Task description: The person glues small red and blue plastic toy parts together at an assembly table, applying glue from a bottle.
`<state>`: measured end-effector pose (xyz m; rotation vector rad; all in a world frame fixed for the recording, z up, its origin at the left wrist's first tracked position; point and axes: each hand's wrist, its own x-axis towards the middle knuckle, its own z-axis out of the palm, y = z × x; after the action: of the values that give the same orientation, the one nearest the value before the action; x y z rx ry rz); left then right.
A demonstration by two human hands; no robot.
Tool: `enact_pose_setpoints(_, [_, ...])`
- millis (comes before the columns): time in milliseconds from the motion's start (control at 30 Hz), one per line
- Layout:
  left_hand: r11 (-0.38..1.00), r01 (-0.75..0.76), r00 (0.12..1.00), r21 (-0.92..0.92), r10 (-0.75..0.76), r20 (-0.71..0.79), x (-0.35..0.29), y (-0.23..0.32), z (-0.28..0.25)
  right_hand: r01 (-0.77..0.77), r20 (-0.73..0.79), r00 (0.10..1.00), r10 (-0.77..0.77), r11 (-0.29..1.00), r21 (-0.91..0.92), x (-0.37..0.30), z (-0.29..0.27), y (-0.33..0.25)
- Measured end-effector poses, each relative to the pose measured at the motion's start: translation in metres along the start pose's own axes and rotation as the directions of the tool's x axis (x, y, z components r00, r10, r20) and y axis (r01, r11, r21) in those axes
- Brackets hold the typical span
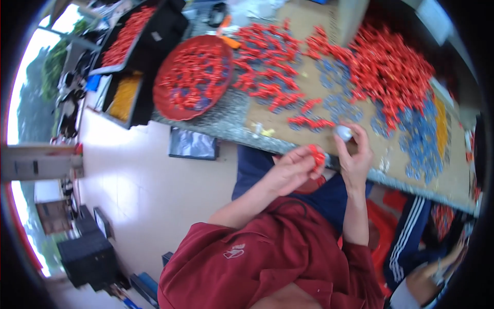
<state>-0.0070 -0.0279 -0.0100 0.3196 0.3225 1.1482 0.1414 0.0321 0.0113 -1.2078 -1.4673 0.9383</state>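
My left hand (pixel 290 171) is just off the table's front edge, its thumb and fingers closed on a small red plastic piece (pixel 317 156). To its right, my right hand (pixel 356 157) is over the edge of the table. Its thumb and forefinger are curled round a small whitish round object (pixel 342 133), whose exact kind I cannot make out. Just beyond that hand, a short row of red pieces (pixel 310 122) lies on the brown board (pixel 288 135). Clear bluish rings (pixel 337 77) lie in groups farther back, many with red pieces on or beside them.
A red round basin (pixel 158 103) holds red pieces and clear rings. Black bins with red pieces (pixel 128 36) and yellow pieces (pixel 125 98) stand at the left. A large red heap (pixel 388 64) is at the back right. Another person's arm (pixel 427 278) shows at lower right.
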Motion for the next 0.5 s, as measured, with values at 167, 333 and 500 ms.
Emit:
enact_pose_setpoints(167, [0.999, 0.030, 0.999, 0.014, -0.029, -0.033, -0.001, 0.001, 0.000, 0.070, -0.011, 0.997, -0.072, 0.990, -0.124, 0.001, -0.006, -0.012])
enact_pose_setpoints(333, [0.998, -0.023, 0.998, 0.056, 0.026, -0.051, -0.008, 0.009, -0.004, 0.278, -0.032, 0.943, -0.332, 0.836, -0.474, 0.029, -0.028, -0.004])
enact_pose_setpoints(500, [0.997, 0.066, 0.996, 0.046, -0.063, -0.056, 0.002, 0.002, -0.001, 0.358, 0.135, 0.916, -0.377, 0.620, -0.698, 0.053, -0.029, 0.000])
